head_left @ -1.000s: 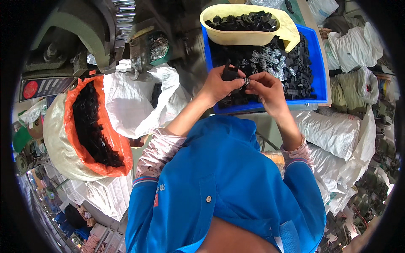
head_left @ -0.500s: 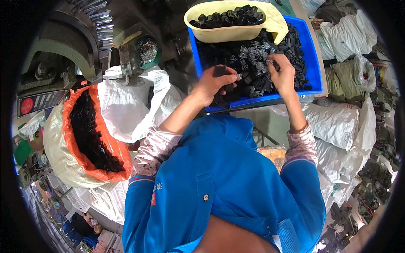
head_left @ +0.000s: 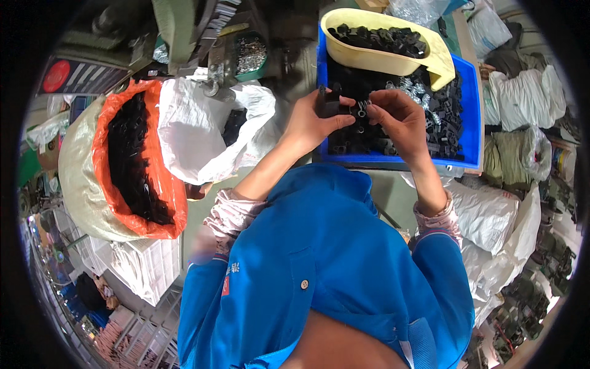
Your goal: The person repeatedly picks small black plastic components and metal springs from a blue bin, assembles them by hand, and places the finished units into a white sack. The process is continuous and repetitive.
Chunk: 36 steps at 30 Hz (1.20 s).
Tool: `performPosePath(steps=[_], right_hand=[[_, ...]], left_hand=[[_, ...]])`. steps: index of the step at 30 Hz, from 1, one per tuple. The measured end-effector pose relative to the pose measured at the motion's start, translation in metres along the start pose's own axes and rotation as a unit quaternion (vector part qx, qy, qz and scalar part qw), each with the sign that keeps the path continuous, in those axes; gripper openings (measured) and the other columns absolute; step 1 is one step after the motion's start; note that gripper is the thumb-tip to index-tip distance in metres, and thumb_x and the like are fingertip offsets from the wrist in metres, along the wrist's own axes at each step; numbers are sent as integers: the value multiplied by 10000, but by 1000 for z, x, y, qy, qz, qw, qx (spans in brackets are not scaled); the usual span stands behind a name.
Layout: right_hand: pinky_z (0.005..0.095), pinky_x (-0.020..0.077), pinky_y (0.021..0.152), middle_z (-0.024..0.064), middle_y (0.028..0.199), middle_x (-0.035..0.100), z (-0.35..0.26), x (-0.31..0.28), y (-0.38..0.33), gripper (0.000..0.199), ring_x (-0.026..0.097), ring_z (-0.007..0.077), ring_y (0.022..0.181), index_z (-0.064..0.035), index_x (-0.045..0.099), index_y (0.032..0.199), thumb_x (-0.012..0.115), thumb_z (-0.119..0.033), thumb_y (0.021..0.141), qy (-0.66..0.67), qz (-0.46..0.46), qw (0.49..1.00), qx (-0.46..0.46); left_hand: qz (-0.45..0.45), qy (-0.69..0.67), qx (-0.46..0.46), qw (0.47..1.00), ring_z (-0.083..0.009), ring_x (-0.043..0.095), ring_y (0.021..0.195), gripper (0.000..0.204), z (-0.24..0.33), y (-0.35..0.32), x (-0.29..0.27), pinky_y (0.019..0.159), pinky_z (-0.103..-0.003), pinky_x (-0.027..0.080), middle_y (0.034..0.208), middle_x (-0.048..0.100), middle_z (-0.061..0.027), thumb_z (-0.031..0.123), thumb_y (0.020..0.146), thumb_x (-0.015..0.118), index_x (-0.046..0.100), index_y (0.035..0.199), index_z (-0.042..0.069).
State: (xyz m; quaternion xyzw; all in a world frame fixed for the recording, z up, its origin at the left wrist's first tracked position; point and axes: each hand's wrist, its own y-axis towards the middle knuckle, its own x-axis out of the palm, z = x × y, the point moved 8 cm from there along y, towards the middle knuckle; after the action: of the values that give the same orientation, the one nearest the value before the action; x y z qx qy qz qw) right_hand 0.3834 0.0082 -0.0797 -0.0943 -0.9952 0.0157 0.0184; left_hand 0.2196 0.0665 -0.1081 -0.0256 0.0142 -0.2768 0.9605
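My left hand (head_left: 312,122) is closed round a dark black plastic part (head_left: 329,103), with the thumb pressed along it. Close beside it, my right hand (head_left: 401,123) pinches a small metal coil spring (head_left: 362,108) between thumb and fingertips. The spring sits between the two hands, near the black part; whether they touch I cannot tell. Both hands are over the near side of a blue bin (head_left: 472,117) full of black plastic pieces (head_left: 445,132). A heap of loose springs (head_left: 416,92) lies on those pieces, partly hidden behind my right hand.
A cream scoop-shaped tub (head_left: 353,54) of black parts rests across the bin's far side. To the left stand an orange-lined sack (head_left: 178,209) of black pieces and an open white sack (head_left: 190,123). Beyond are a green dish (head_left: 251,75) of small metal parts and machinery. White sacks (head_left: 522,101) line the right.
My right hand has come left from the spring heap to my left hand, bringing a spring. The black part now points more upright. The whole view has shifted, with the bin farther right.
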Motion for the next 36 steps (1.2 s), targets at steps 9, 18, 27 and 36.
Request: performPosePath(steps=[9, 18, 27, 36], right_hand=[[266, 511, 644, 77, 860, 671, -22, 65, 30, 136, 636, 137, 715, 8, 693, 996, 683, -43, 870, -127, -194, 972, -42], [337, 538, 743, 118, 971, 679, -54, 121, 43, 240, 672, 239, 848, -16, 671, 1100, 632, -11, 864, -242, -336, 887, -203], [310, 576, 756, 148, 1020, 667, 36, 117, 10, 306, 673, 191, 884, 75, 577, 1154, 669, -73, 902, 130, -142, 976, 104], [269, 549, 766, 132, 970, 696, 44, 98, 30, 298, 678, 165, 852, 70, 627, 1156, 667, -87, 905, 96, -155, 980, 84]], left_hand=[[60, 18, 43, 997, -123, 654, 898, 469, 16, -15, -39, 797, -275, 550, 978, 693, -70, -4, 682, 842, 588, 1076, -12], [179, -68, 4, 981, -83, 614, 856, 378, 8, -41, -71, 764, -251, 522, 924, 664, -23, 28, 721, 829, 604, 1025, 21], [221, -147, 19, 964, -83, 610, 894, 211, 7, -50, -84, 791, -254, 506, 985, 671, -35, 57, 800, 769, 623, 940, -5], [165, 108, 42, 979, -126, 645, 812, 113, 14, -45, -102, 743, -270, 520, 880, 681, -57, 89, 828, 716, 683, 874, -9]])
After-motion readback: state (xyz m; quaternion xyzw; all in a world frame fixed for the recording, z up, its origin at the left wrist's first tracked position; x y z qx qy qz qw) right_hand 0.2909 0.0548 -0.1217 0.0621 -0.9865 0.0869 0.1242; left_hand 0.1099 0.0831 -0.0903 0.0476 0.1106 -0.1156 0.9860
